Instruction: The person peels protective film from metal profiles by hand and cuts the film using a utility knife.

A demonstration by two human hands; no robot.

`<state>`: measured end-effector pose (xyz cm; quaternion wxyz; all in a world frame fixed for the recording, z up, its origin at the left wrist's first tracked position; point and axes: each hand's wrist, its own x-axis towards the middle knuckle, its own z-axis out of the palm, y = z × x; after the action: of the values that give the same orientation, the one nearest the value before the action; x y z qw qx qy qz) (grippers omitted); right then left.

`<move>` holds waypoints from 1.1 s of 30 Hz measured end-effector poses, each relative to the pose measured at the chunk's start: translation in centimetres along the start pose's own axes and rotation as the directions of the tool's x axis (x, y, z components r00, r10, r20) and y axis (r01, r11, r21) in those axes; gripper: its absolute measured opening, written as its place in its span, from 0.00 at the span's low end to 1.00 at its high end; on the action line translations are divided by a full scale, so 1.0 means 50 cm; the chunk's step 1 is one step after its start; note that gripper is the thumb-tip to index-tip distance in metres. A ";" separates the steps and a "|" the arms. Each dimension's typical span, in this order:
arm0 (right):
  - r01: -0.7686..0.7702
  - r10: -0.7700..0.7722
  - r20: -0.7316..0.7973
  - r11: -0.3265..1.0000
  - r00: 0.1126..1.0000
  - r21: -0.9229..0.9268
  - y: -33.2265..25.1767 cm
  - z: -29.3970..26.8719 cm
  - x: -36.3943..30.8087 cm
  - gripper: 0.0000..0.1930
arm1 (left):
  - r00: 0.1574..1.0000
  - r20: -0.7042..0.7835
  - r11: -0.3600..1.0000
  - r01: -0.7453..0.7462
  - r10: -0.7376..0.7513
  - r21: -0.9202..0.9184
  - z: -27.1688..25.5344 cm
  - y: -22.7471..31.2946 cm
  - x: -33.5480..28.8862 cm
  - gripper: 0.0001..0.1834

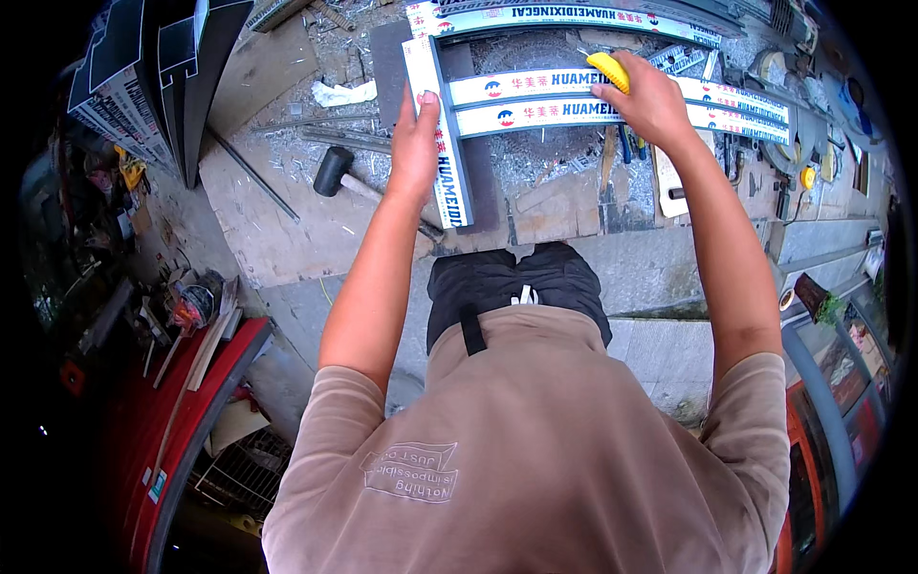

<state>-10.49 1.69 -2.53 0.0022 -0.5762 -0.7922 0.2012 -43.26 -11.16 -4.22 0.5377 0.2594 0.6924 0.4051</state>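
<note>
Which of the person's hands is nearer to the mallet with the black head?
Left. The left hand, on a white-faced bar, is right of the mallet's black head; the right hand, holding a yellow object, is much farther right.

Taking the end profile (457,196) as the dial's centre on the worktop (273,225), the crosswise profiles (521,86) extend toward three o'clock, the mallet (333,170) lies toward eight, the profile bundle (120,105) toward nine, a second table (134,421) toward seven and a plant (829,308) toward four.
</note>
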 end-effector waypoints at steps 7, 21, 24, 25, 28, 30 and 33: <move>0.140 -0.152 0.189 0.987 0.970 0.078 0.016 -0.047 0.000 0.46 | 0.999 0.020 0.999 -0.040 0.039 0.012 -0.007 -0.006 0.001 0.40; 0.114 -0.122 0.110 0.991 0.986 0.075 0.015 -0.027 -0.023 0.46 | 0.999 0.043 0.993 0.032 -0.027 -0.115 0.005 -0.004 0.002 0.42; 0.115 -0.124 0.077 0.987 0.989 0.116 0.010 -0.021 -0.027 0.45 | 0.999 0.033 0.996 0.032 -0.030 -0.079 0.000 -0.011 0.003 0.42; 0.096 -0.106 0.089 0.990 0.990 0.102 0.006 -0.023 -0.025 0.45 | 0.999 0.037 0.997 0.032 -0.029 -0.076 0.001 -0.007 0.001 0.42; 0.083 -0.091 0.092 0.993 0.992 0.088 -0.003 -0.024 -0.026 0.45 | 0.999 0.025 0.995 0.034 -0.032 -0.090 0.003 -0.005 0.000 0.41; 0.047 -0.059 0.121 0.994 0.991 0.103 -0.014 -0.032 -0.026 0.45 | 0.999 0.041 0.992 0.040 -0.035 -0.122 -0.002 -0.018 0.009 0.41; 0.081 -0.087 0.091 0.994 0.992 0.068 -0.004 -0.027 -0.027 0.44 | 0.999 0.043 0.988 0.038 -0.032 -0.148 0.005 -0.016 0.006 0.41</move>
<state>-9.88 0.83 -0.92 -0.0081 -0.5318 -0.8082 0.2529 -43.04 -11.27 -5.05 0.5768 0.2144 0.6536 0.4406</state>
